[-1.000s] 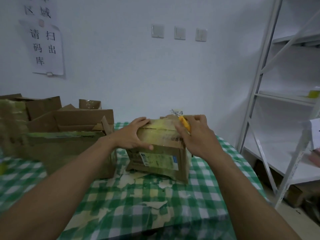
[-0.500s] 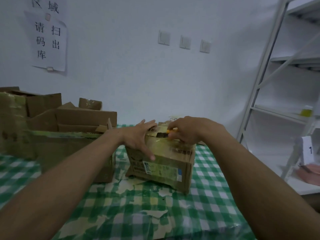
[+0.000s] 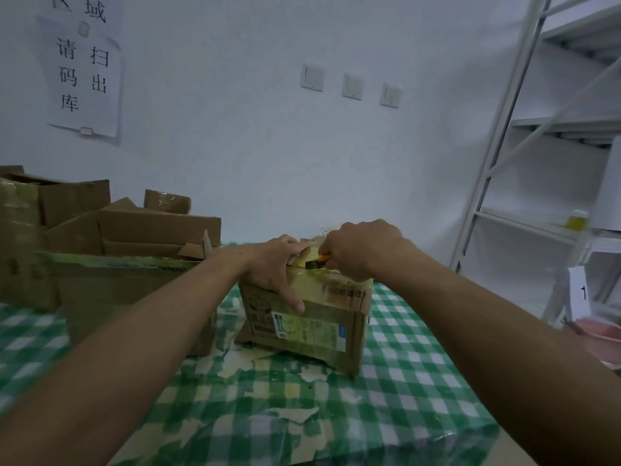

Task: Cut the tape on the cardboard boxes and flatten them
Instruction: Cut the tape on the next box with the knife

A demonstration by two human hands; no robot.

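A plain white wall (image 3: pixel 336 163) fills the background. A white metal shelving rack (image 3: pixel 564 124) stands against it on the right. Below is a table under a green-and-white checked cloth (image 3: pixel 403 381), which is littered with pale torn scraps (image 3: pixel 255 361).

On the left of the cloth sits a large open brown cardboard carton (image 3: pixel 127 290), with more opened cartons (image 3: pixel 158 230) piled behind it. The large carton's near corner stands just beside the left forearm. Both bare forearms reach in from the bottom corners and hide much of the cloth.

The small brown cardboard box (image 3: pixel 353 317) stands near the middle of the table, right of the large carton and a little askew. Yellowish tape (image 3: pixel 312 284) is wrapped over its top, and a pale shipping label (image 3: pixel 309 331) covers the front face.

The left hand (image 3: pixel 268 267) is draped over the box's top left edge. Its thumb lies straight down the front to the label's upper edge, and its fingers curl over the top at a lifted flap, so it clamps the box. The right hand (image 3: pixel 359 250) is closed in a fist round a yellow-handled utility knife (image 3: pixel 319 262). The dark blade end points left along the taped top, just beside the left fingers. The fist hides most of the handle and the far part of the lid.

A white paper notice with black characters (image 3: pixel 84 79) hangs on the wall at upper left. Three white wall switches (image 3: pixel 352 86) sit in a row near the centre. A white card marked 1 (image 3: pixel 579 294) leans at the right, and a small blurred yellow item (image 3: pixel 576 220) rests on a shelf.
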